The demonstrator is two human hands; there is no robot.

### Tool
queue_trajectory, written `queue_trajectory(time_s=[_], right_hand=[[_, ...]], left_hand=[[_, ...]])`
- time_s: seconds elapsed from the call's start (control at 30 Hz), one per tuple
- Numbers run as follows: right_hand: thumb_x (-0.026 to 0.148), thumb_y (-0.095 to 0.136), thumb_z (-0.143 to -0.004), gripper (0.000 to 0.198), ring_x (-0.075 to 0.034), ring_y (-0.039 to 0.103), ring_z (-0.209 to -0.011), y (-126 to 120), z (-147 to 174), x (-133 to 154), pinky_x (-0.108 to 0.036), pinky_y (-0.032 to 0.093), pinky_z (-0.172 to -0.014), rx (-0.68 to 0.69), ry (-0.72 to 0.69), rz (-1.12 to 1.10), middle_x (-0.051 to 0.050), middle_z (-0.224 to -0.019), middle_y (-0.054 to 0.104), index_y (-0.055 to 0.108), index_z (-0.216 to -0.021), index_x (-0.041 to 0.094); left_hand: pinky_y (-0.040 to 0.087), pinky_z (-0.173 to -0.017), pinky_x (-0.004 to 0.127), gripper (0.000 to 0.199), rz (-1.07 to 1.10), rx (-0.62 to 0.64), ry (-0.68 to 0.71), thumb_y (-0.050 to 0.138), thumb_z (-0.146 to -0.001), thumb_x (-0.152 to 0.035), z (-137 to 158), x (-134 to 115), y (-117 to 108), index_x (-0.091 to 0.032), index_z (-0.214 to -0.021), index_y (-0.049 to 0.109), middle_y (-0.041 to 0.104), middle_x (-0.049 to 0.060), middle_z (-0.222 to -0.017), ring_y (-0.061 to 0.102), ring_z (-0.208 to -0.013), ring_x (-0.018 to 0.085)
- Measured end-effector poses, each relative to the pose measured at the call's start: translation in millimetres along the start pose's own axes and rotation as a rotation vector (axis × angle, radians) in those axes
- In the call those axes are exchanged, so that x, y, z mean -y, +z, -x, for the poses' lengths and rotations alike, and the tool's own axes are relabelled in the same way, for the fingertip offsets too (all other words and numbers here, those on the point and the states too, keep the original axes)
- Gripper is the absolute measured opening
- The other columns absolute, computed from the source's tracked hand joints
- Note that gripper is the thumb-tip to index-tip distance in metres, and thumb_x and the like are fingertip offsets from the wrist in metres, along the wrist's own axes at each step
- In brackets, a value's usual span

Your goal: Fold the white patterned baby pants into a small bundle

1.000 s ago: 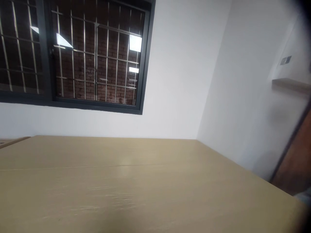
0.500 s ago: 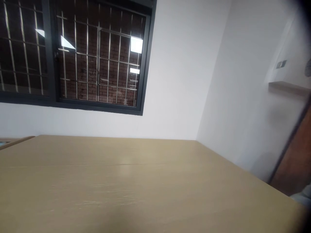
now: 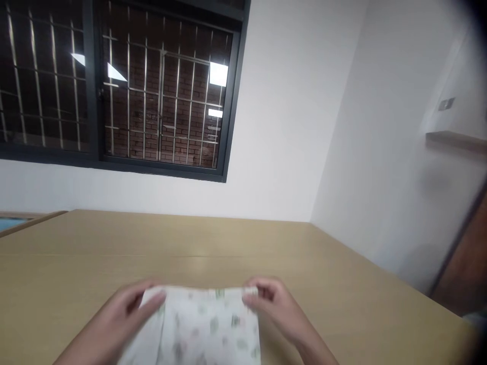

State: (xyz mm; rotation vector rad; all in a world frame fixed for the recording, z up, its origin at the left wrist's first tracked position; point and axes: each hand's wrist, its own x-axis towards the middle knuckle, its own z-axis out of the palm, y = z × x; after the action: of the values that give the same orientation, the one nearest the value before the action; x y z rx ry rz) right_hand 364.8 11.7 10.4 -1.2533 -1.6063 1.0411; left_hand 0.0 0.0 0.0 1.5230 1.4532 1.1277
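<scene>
A white, flat, sheet-like piece (image 3: 213, 324) printed with small green, grey and pinkish shapes shows at the bottom of the head view. Whether it is cloth or paper I cannot tell. My left hand (image 3: 127, 306) pinches its upper left corner, thumb on the near face. On the opposite side my right hand (image 3: 272, 304) grips the upper right corner the same way. A fold or overlapping edge runs down near its left side. Its lower part is cut off by the frame, and motion blurs it slightly.
A light wooden tabletop (image 3: 213, 238) spreads under and beyond the hands, up to a white wall (image 3: 281, 126). A dark-framed window with metal bars (image 3: 163, 101) is above it at left. A white box-like fixture (image 3: 452, 111) hangs on the right wall.
Both hands and the white printed piece have come into view from below; half a second ago neither showed. The view has shifted slightly, so the window sits a little further right.
</scene>
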Motion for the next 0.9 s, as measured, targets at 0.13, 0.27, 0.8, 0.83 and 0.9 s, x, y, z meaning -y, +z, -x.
queue_trajectory(time_s=[0.13, 0.27, 0.8, 0.83, 0.9], right_hand=[[0.052, 0.086, -0.07, 0.04, -0.02, 0.064, -0.076, -2, -86, 23, -0.031, 0.049, -0.07, -0.011, -0.04, -0.205, -0.008, -0.08, 0.072, 0.075, -0.082, 0.015], [0.046, 0.086, -0.068, 0.036, -0.018, 0.06, -0.07, 3, -141, -9, -0.029, 0.045, -0.066, -0.02, 0.046, -0.25, -0.006, -0.074, 0.069, 0.069, -0.072, 0.015], [0.025, 0.064, -0.062, 0.027, -0.011, 0.036, -0.057, 46, -244, -117, -0.025, 0.027, -0.056, -0.281, -0.037, 0.277, 0.007, -0.05, 0.036, 0.043, -0.047, 0.021], [0.024, 0.065, -0.062, 0.025, -0.011, 0.037, -0.057, 46, -247, -120, -0.025, 0.028, -0.057, -0.287, -0.044, 0.301, 0.007, -0.05, 0.039, 0.045, -0.048, 0.021], [0.024, 0.066, -0.063, 0.018, -0.012, 0.043, -0.057, 47, -249, -125, -0.025, 0.032, -0.059, -0.297, -0.046, 0.332, 0.006, -0.053, 0.047, 0.052, -0.052, 0.02]], left_hand=[[0.042, -0.063, 0.027, 0.05, 0.032, 0.128, 0.135, 0.073, -0.074, -0.065, -86, -39, 10, -0.016, -0.086, 0.074, 0.061, 0.001, -0.07, 0.055, -0.07, 0.02], [0.039, -0.063, 0.028, 0.042, 0.086, 0.182, 0.066, 0.079, -0.067, -0.056, -142, -20, 25, -0.017, -0.071, 0.064, 0.06, 0.0, -0.069, 0.052, -0.066, 0.017], [0.035, -0.067, 0.03, 0.025, -0.54, -0.142, 0.024, 0.056, -0.083, -0.035, -246, 97, 77, -0.022, -0.062, 0.051, 0.059, 0.001, -0.067, 0.059, -0.075, 0.022], [0.037, -0.071, 0.031, 0.021, -0.587, -0.172, 0.038, 0.056, -0.085, -0.033, -245, 99, 79, -0.022, -0.067, 0.056, 0.064, 0.004, -0.075, 0.061, -0.082, 0.024], [0.041, -0.081, 0.035, 0.015, -0.668, -0.228, 0.067, 0.054, -0.088, -0.029, -241, 99, 83, -0.02, -0.081, 0.064, 0.07, 0.01, -0.094, 0.063, -0.098, 0.029]])
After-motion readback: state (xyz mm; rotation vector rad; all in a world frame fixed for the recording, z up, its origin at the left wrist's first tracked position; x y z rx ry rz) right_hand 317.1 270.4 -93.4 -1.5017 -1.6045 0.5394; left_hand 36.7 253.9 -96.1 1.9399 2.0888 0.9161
